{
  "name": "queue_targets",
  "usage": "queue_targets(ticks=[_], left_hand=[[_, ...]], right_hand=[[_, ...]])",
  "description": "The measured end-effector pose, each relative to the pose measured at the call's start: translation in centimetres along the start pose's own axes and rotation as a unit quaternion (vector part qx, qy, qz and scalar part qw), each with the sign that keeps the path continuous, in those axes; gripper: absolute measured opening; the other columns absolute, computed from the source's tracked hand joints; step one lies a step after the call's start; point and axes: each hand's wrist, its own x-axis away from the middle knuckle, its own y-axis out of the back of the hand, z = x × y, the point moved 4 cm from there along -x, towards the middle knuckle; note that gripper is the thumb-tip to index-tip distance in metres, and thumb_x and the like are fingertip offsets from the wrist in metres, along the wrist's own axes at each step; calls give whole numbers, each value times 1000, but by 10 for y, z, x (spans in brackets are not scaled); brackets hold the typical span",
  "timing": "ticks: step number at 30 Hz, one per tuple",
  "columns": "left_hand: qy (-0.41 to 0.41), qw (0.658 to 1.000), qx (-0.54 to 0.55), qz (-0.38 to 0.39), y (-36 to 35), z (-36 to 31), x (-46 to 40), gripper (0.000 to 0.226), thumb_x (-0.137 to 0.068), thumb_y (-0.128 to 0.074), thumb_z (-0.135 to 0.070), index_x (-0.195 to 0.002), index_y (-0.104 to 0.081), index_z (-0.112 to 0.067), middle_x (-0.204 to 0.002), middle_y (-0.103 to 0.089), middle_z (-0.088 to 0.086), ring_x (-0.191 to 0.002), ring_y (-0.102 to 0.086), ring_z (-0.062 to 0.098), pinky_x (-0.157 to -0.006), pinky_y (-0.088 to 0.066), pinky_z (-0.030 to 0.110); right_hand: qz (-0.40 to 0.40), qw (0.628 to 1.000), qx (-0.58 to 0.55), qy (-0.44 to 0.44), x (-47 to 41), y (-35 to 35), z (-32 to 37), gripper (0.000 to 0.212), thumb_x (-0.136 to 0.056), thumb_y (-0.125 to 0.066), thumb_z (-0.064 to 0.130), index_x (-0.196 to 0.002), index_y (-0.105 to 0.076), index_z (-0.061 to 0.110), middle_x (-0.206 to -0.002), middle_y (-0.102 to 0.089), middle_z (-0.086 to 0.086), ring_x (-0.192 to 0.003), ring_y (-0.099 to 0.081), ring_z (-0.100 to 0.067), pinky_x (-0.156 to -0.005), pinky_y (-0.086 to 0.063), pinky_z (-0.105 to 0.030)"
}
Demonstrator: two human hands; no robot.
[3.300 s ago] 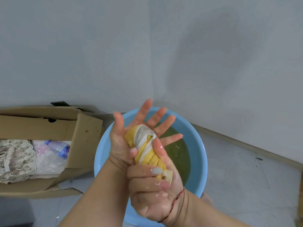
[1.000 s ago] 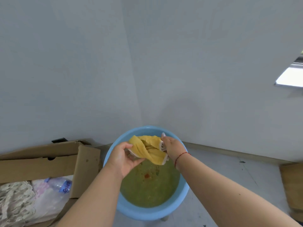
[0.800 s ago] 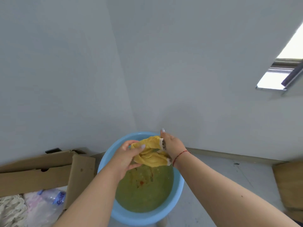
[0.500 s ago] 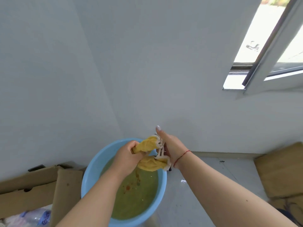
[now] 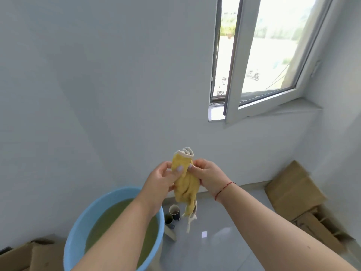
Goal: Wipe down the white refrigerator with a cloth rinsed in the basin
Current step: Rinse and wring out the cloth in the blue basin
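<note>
A person stands in the corner of a white-walled room, both bare forearms reaching forward at chest height, holding a yellow cloth (image 5: 185, 182) between the two hands. The cloth is twisted into a loose, wrinkled roll whose long axis runs nearly straight up and down: its upper end, edged in off-white, pokes up above the fingers, and its lower end trails down into a thin pale strip that hangs free in the air. The left hand (image 5: 163, 178) grips the upper part of the roll from the left, thumb pressed across the front of the fabric with the other fingers curled behind. The right hand (image 5: 209, 176) pinches the roll from the right at about the same height, fingertips pressed into the folds; a thin red string bracelet (image 5: 224, 189) circles that wrist. The cloth is held up in the air, above the floor and just to the right of a light blue basin (image 5: 78, 227), not over the water. The basin sits low at the left under the left forearm, which crosses over its rim, and it holds murky yellow-green water. On the grey tiled floor (image 5: 214, 241) just right of the basin, directly below the dangling cloth end, stand two small dark cups (image 5: 173, 212), close together. Flattened brown cardboard (image 5: 293, 196) lies against the wall on the right, and more cardboard shows at the bottom left corner. High on the right, a white-framed window (image 5: 259, 61) stands ajar, with bright daylight outside.
</note>
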Motion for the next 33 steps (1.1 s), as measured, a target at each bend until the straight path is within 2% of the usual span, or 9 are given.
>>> queue_targets(ticks=[8, 12, 17, 21, 23, 25, 27, 30, 33], left_hand=[[-20, 994, 94, 52, -47, -51, 12, 31, -85, -64, -22, -112, -61, -5, -99, -73, 9, -92, -71, 22, -74, -58, 31], [-19, 990, 91, 103, -63, -70, 15, 43, -79, -67, -22, -117, -59, -2, -105, -72, 12, -96, -71, 25, -79, -59, 34], [-14, 984, 68, 165, -73, -86, 16, 42, -83, -64, -27, -119, -62, -6, -112, -72, 11, -103, -69, 26, -82, -57, 35], [-9, 979, 54, 199, -73, -87, 20, 41, -81, -74, -20, -117, -56, -10, -112, -66, 15, -98, -69, 26, -78, -57, 35], [-3, 975, 47, 219, -73, -89, 22, 54, -75, -79, -10, -122, -54, -20, -109, -68, 12, -97, -69, 28, -80, -58, 39], [5, 965, 21, 261, -75, -91, 24, 58, -73, -80, -7, -124, -58, -25, -106, -71, 9, -98, -69, 30, -80, -58, 39], [-12, 954, -50, 297, -76, -94, 27, 42, -72, -78, -17, -112, -67, -12, -98, -71, 11, -90, -69, 29, -73, -56, 34], [-48, 950, -143, 274, -75, -100, 27, 33, -65, -82, -31, -80, -63, -8, -73, -60, 5, -68, -58, 18, -65, -46, 27], [-92, 939, -172, 282, -82, -110, 27, 48, -61, -83, -40, -85, -63, -4, -76, -62, 3, -75, -60, 16, -71, -48, 29]], right_hand=[[-102, 992, -28, 68, 45, 64, 42, 21, -98, -51, 19, -83, -58, 8, -77, -53, -5, -77, -53, -21, -73, -48, -36], [-51, 985, -159, 53, 67, 72, 53, 12, -96, -55, 14, -86, -54, 6, -82, -58, -10, -74, -58, -21, -67, -53, -31], [9, 970, -233, 68, 93, 77, 63, 45, -80, -66, 17, -118, -57, -4, -105, -64, -15, -97, -62, -29, -88, -52, -41], [-137, 982, -44, 121, 104, 76, 71, 14, -89, -63, 18, -99, -71, 23, -99, -65, -9, -94, -61, -24, -89, -51, -38], [-190, 967, 88, 147, 110, 75, 75, 20, -89, -62, 20, -84, -73, 36, -102, -62, -15, -97, -60, -28, -91, -50, -41], [-211, 959, 94, 164, 121, 73, 78, 24, -90, -60, 12, -82, -73, 31, -96, -63, -18, -89, -60, -26, -89, -49, -43], [-244, 951, 65, 180, 133, 74, 81, 16, -88, -62, 10, -83, -71, 22, -84, -63, -13, -80, -56, -19, -82, -49, -41], [-295, 940, 45, 167, 151, 79, 82, 16, -78, -63, 34, -79, -67, 19, -76, -55, -6, -75, -50, -19, -75, -45, -39], [-328, 932, 5, 153, 174, 84, 84, 34, -74, -63, 46, -84, -64, 13, -81, -56, -8, -80, -51, -23, -75, -45, -42]])
